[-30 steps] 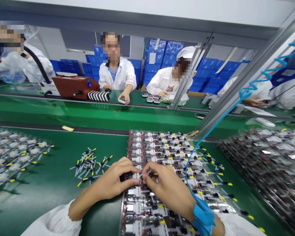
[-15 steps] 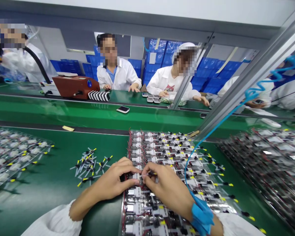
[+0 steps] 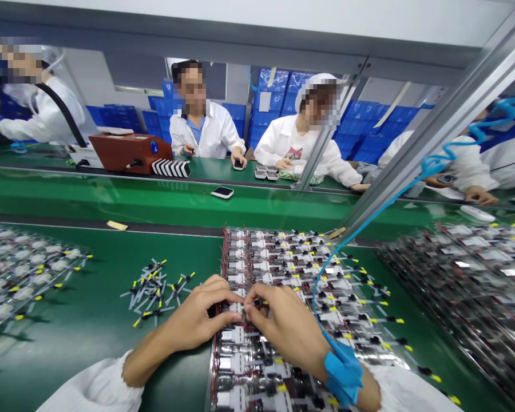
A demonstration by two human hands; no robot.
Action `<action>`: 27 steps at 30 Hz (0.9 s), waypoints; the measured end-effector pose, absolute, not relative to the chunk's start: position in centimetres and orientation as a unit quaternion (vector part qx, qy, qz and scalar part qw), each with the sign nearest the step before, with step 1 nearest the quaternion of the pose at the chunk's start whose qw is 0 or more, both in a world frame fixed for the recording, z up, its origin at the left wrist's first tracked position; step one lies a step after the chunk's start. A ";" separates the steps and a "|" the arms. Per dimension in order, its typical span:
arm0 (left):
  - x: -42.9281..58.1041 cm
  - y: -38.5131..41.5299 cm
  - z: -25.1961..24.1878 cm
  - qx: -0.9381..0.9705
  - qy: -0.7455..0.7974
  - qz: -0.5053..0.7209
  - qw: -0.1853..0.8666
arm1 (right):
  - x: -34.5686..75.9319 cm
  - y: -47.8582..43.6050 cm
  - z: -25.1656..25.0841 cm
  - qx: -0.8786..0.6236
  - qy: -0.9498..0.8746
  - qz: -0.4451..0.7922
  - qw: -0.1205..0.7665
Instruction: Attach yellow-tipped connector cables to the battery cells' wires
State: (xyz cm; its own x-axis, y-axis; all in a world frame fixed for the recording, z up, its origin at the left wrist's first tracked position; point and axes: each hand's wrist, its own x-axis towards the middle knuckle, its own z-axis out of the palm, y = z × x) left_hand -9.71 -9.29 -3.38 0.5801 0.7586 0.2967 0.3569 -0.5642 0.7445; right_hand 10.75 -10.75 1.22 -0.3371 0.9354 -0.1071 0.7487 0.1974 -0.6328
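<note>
My left hand (image 3: pixel 203 312) holds a small white part (image 3: pixel 236 308) between thumb and index finger, low over a clear plastic tray (image 3: pixel 213 375). Against it, fingertips nearly touching, my right hand (image 3: pixel 283 320) is pinched closed; what it grips is mostly hidden, with a dark bit showing under the fingers. Rows of small white and black pieces with red wires fill the tray, and yellow-tipped ends stick out on its right side. A blue wrist band (image 3: pixel 343 372) with a coiled blue cord is on my right wrist.
Left of the tray lies a loose pile of black-and-grey pieces with yellow tips (image 3: pixel 152 292). Stacked filled trays (image 3: pixel 463 286) stand at right, another filled tray (image 3: pixel 21 269) at left. Beyond, a green conveyor (image 3: pixel 154 200) carries a white device (image 3: pixel 222 192); co-workers sit across. A metal post (image 3: pixel 429 120) slants at right.
Both my hands stay at nearly the same spot, fingertips slightly closer together. The white device on the conveyor has shifted right. A co-worker opposite now holds a dark-faced device.
</note>
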 end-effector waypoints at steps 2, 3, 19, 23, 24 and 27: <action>-9.7 -9.3 -3.4 0.829 0.336 0.309 0.322 | 10.7 -10.7 1.2 -0.552 -0.760 0.307 0.153; -9.7 -9.3 -3.4 0.830 0.337 0.309 0.321 | 10.7 -10.7 1.1 -0.549 -0.761 0.309 0.153; -10.1 -9.5 -2.8 0.811 0.388 0.276 0.339 | 12.6 -11.1 3.7 -0.549 -0.797 0.218 0.123; -10.3 -9.4 -2.4 0.841 0.359 0.260 0.311 | 14.5 -11.8 4.4 -0.579 -0.789 0.176 0.109; -10.3 -9.4 -2.3 0.844 0.356 0.258 0.307 | 14.8 -11.9 4.5 -0.581 -0.787 0.176 0.111; -10.2 -9.6 -2.0 0.859 0.346 0.243 0.288 | 15.5 -12.4 4.8 -0.581 -0.784 0.184 0.122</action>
State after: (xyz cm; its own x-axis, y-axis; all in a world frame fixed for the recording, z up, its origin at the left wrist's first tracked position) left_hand -10.21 -9.58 -1.95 0.6423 0.7344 0.2191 0.4547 -0.5953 0.6625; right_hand 15.52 -12.38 4.80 -0.2955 0.9551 -0.0224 0.8651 0.2576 -0.4303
